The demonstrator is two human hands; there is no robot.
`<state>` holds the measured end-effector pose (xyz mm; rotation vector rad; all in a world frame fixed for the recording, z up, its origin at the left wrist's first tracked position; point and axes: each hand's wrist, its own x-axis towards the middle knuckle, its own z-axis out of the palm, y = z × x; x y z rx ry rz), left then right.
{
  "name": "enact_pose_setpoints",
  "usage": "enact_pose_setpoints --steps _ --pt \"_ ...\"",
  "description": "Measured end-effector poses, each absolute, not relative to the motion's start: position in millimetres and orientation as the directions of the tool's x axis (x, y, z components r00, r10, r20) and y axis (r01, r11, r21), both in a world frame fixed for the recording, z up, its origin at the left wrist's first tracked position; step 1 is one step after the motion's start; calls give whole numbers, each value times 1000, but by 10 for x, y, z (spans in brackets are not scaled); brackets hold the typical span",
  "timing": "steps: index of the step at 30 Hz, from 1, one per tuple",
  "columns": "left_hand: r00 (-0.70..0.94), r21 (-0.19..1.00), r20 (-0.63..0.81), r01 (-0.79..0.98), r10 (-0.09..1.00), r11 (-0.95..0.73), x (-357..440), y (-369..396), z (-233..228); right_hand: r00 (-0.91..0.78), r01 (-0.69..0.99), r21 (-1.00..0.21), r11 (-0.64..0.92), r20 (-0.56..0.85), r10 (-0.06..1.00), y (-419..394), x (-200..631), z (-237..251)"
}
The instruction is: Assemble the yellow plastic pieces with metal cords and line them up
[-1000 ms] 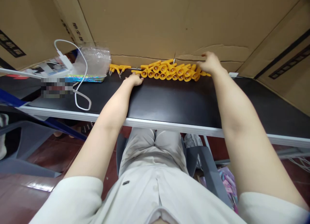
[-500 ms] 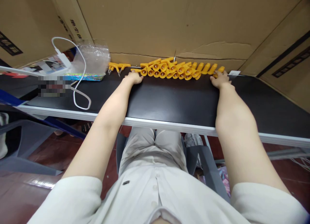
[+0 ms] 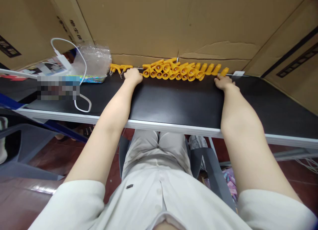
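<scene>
Bell-shaped yellow corkscrews [image 3: 178, 71] lie in a stacked row against the cardboard, several with metal showing inside their round open ends. At the left, a few yellow T-shaped handles with bare metal spirals [image 3: 118, 68] lie beside the row. My left hand [image 3: 133, 76] is closed between these two groups, knuckles up; what its fingers hold, if anything, is hidden. My right hand [image 3: 225, 83] rests at the row's right end, just in front of the last yellow piece [image 3: 224, 71], with thumb and fingers apart.
Tall cardboard walls [image 3: 159, 24] stand behind the black tabletop [image 3: 174, 100]. At the left are a clear plastic bag [image 3: 95, 59], a colourful packet [image 3: 94, 79] and a looped white cable [image 3: 85, 104]. A small white tag [image 3: 238, 73] lies right of my right hand.
My left hand has moved slightly left and its fingers have curled in. My right hand has drawn back a little from the last yellow piece.
</scene>
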<state>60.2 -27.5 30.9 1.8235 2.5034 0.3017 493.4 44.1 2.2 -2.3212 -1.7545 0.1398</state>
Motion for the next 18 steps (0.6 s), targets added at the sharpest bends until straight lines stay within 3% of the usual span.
enact_pose_setpoints --steps 6,14,18 --pt "-293 175 62 944 954 279 573 -314 317 290 905 -316 -284 -29 956 205 4746 133" --pt "-296 223 63 935 953 276 563 -328 308 298 919 -236 -316 -112 948 238 4804 95" --pt "-281 216 94 942 955 255 502 -284 256 283 921 -252 -299 -97 954 45 4701 144"
